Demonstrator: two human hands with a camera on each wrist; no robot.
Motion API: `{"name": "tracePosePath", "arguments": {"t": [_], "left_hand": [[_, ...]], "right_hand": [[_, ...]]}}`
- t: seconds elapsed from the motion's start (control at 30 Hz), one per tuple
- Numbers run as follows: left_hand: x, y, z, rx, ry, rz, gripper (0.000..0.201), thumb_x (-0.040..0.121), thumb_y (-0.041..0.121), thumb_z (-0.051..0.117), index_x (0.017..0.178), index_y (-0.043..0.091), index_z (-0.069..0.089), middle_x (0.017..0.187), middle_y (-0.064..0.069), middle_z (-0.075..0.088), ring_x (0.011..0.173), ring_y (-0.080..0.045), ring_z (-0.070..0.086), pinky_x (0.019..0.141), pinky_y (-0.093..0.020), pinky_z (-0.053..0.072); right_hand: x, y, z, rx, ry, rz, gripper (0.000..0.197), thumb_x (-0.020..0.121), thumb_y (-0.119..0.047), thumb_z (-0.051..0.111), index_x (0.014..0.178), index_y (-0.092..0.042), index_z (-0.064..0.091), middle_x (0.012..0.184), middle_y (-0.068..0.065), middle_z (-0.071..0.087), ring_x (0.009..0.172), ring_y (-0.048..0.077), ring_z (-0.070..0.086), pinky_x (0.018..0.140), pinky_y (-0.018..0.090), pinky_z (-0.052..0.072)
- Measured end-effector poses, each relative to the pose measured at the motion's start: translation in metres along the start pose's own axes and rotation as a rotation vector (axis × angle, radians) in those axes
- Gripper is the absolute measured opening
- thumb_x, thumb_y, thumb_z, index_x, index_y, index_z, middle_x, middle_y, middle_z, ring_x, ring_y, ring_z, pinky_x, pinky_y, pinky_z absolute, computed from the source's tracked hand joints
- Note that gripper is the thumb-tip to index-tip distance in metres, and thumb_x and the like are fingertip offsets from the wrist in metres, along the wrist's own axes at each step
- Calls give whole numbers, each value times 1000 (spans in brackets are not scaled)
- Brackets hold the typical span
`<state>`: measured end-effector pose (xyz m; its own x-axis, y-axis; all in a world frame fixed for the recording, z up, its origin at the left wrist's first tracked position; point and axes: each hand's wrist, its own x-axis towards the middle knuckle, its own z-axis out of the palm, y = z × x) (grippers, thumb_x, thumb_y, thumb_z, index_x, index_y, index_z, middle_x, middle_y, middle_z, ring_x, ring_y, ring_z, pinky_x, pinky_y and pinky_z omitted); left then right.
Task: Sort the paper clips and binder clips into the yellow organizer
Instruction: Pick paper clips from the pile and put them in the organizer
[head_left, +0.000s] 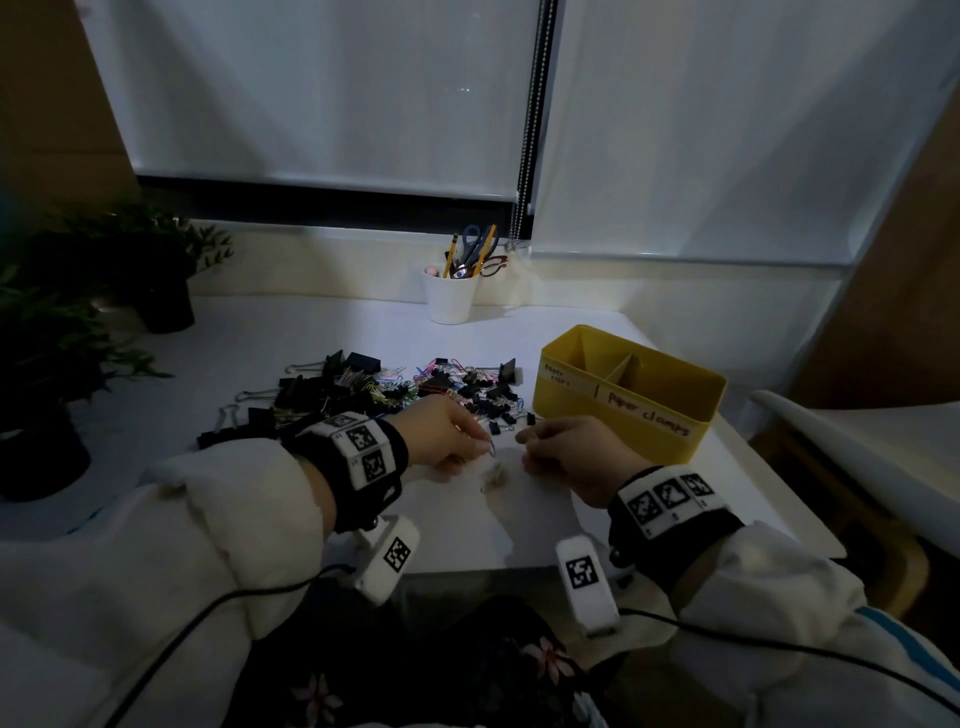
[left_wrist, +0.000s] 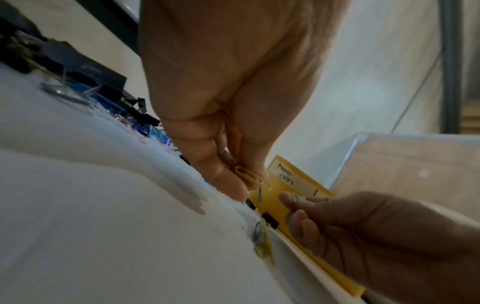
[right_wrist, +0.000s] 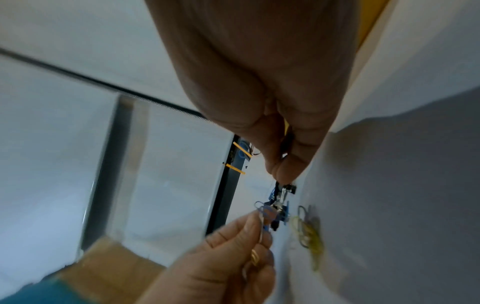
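Head view: both hands hover low over the tabletop (head_left: 597, 338); the yellow organizer (head_left: 623, 410) stands just beyond the right hand (head_left: 576, 457), which is nearer.

Left wrist view: the left hand (left_wrist: 228, 102) pinches paper clips (left_wrist: 250, 175).

Right wrist view: the right hand probably pinches something small; blurred.

white desk (head_left: 322, 343) | drawn roller blinds (head_left: 322, 93) | potted plants (head_left: 156, 260) | dim light

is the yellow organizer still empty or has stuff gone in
Looks empty: the yellow organizer shows only bare walls and dividers in the head view, though its floor is hidden.
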<state>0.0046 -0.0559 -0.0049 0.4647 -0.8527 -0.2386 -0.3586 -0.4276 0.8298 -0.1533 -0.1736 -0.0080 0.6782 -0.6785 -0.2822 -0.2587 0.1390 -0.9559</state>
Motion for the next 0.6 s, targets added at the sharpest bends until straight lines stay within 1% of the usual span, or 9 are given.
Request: {"name": "tracePosePath", "arguments": {"t": [0.07,0.1,0.2,0.3,0.37,0.43,0.5,0.53,0.6], "left_hand": [[2,-1,-3,-146,6,-98,10,89,21,71,93,12,73,78,-5,67,68,-18,65,82,-41,60],[2,0,-4,-236,-1,-136,14,91,20,68,96,7,72,81,-6,65,71,-18,65,82,-39,60],[-2,11,-6,-600,-56,-214,16,98,11,53,93,-1,63,82,-10,57,66,-16,58,63,-30,59],[-3,18,-8,-796,-114,-307,30,96,25,43,70,11,49,67,-6,47,54,-17,46,50,-26,47],[-1,21,-7,-674,-82,-326,42,96,41,42,61,19,39,59,-1,38,47,-14,34,45,-20,30],[1,21,-2,-372,-3,-248,42,97,44,46,64,19,40,56,2,32,44,-12,25,44,-19,21],[3,15,2,12,51,-101,29,94,39,57,76,17,56,64,3,43,50,-12,34,46,-20,27],[6,11,2,186,55,-11,19,89,37,65,85,19,64,76,3,55,60,-11,44,52,-22,36],[7,6,3,435,5,133,24,80,33,77,102,25,71,107,8,62,86,-8,54,73,-24,44]], "right_hand": [[2,-4,0,219,15,76,16,95,11,48,106,17,59,94,13,60,76,24,58,66,28,54],[2,-7,-1,316,19,111,14,95,11,47,100,14,60,95,15,58,79,25,57,69,29,54],[0,-13,-4,488,-34,183,19,92,3,41,84,4,58,81,13,51,72,24,52,67,32,50],[-1,-15,-2,362,-109,226,15,83,-20,50,70,-12,49,63,5,38,55,19,36,52,29,32],[3,-10,1,24,-71,122,20,80,-26,69,78,-14,54,60,1,34,48,15,30,46,25,26],[6,-6,4,-459,-54,-50,31,67,-28,88,83,-14,65,65,0,49,51,13,43,44,25,34],[5,-6,7,-768,-132,-163,30,60,-34,92,85,-29,74,72,-8,62,63,11,56,53,27,46],[5,-6,7,-839,-175,-197,28,60,-37,91,83,-35,75,68,-13,63,65,8,57,57,26,49],[4,-6,9,-905,-199,-245,22,62,-39,90,80,-40,77,62,-18,63,64,3,56,59,22,48]]}}
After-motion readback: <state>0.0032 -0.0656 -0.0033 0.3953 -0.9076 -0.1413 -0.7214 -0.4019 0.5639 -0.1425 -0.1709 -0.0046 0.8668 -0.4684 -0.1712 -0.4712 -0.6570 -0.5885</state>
